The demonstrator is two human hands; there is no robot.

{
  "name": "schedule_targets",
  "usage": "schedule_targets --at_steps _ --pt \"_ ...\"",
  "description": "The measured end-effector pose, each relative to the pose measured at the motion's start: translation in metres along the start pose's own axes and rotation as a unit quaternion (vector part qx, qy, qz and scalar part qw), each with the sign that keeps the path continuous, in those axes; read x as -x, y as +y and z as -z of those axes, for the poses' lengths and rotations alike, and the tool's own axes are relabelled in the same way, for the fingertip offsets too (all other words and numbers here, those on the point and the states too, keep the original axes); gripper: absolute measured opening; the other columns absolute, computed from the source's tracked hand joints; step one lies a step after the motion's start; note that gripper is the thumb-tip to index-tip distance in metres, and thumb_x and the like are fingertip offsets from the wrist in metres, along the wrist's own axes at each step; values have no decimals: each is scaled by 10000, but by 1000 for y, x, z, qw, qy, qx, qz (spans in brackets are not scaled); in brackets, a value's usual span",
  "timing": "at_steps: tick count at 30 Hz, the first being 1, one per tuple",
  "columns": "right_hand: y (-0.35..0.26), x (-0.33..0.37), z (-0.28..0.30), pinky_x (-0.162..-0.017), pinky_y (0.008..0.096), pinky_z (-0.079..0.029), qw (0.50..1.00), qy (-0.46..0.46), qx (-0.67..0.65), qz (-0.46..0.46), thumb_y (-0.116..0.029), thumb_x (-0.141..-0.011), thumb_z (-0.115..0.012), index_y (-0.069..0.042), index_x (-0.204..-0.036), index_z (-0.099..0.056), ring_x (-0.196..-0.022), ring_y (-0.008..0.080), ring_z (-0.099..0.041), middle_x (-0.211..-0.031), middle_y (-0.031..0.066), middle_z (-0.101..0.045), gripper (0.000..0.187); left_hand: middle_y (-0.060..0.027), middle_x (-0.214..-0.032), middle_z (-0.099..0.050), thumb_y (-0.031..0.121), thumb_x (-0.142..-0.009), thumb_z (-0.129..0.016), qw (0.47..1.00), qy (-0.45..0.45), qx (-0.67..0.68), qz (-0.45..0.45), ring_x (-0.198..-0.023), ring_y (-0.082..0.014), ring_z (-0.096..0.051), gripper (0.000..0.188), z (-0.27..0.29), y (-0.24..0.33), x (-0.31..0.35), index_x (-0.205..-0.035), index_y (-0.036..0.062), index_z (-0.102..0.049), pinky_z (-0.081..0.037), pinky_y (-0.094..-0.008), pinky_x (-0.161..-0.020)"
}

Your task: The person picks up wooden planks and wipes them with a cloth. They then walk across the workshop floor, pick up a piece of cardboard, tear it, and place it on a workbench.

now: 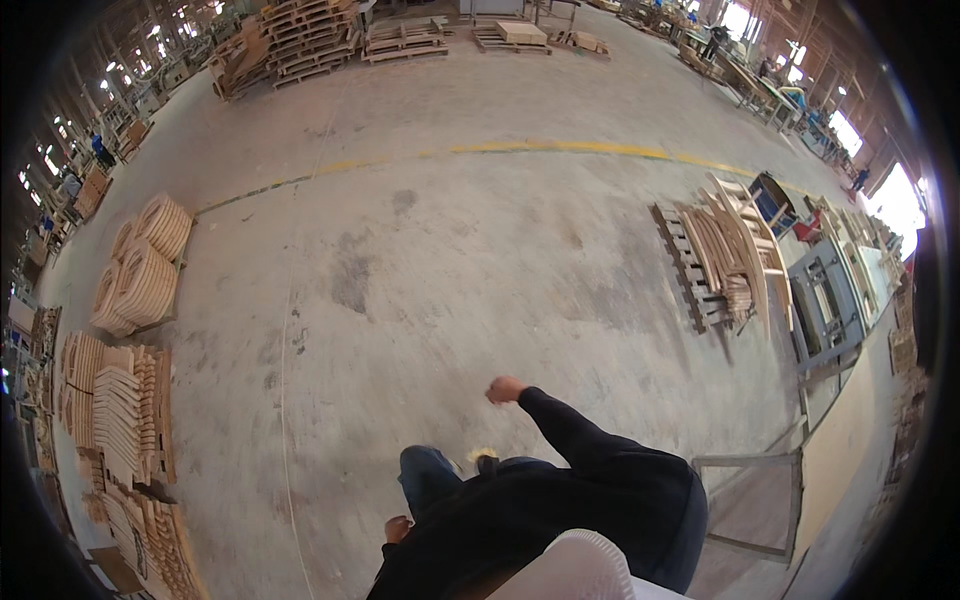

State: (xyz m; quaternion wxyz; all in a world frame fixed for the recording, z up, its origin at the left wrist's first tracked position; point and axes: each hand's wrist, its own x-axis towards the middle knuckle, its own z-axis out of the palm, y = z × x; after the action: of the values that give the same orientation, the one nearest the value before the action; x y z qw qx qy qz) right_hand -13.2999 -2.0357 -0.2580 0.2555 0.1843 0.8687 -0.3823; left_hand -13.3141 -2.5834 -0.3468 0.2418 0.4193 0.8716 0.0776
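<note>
My right hand (507, 390) swings out in front of my body over the concrete floor (420, 270), its fingers loosely curled and slightly blurred. No object shows in it. Lower down and to the left, my left hand (397, 528) hangs beside my body with its fingers curled in, and nothing sticks out of it. Both arms wear dark sleeves. One bent leg in blue jeans (428, 478) shows ahead of my torso. Neither hand touches anything around it.
Stacks of curved wooden parts (140, 270) and shaped wooden pieces (120, 405) line the left. On the right stand a pallet of curved wooden slats (715, 245), a grey machine (828, 300) and a metal frame (748, 462). Wooden pallets (310, 40) lie far ahead, beyond a yellow floor line (560, 147).
</note>
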Motion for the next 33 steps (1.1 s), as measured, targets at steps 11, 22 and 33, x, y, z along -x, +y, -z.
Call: schedule_targets --at_steps 11,22,33 --pt "-158 -252 151 -563 370 -505 990 -60 -38 -118 -400 -850 -460 -87 -698 -683 -563 189 -618 -668 54 -671 414 -71 -684 -663 318 -690 -640 992 -85 -33 82 -665 -309 -643 180 214 -241 -275 -681 145 -692 -501 -466 -579" --pt "-162 -398 187 -589 335 -538 912 -132 -196 -336 -380 -872 -539 -45 -871 -681 -630 171 -654 -801 49 -703 364 -143 -741 -669 80 -828 -592 828 160 471 261 -599 -203 -640 198 487 -402 -619 -980 -35 -646 -513 -316 -552" --pt "-318 -821 489 -560 329 -534 981 15 -144 -126 -340 -864 -490 -51 -707 -674 -570 173 -640 -718 53 -692 376 -135 -872 -688 96 -927 -514 893 -36 394 214 -679 -256 -677 194 510 -575 -756 -1036 -21 -625 -559 -383 -579"
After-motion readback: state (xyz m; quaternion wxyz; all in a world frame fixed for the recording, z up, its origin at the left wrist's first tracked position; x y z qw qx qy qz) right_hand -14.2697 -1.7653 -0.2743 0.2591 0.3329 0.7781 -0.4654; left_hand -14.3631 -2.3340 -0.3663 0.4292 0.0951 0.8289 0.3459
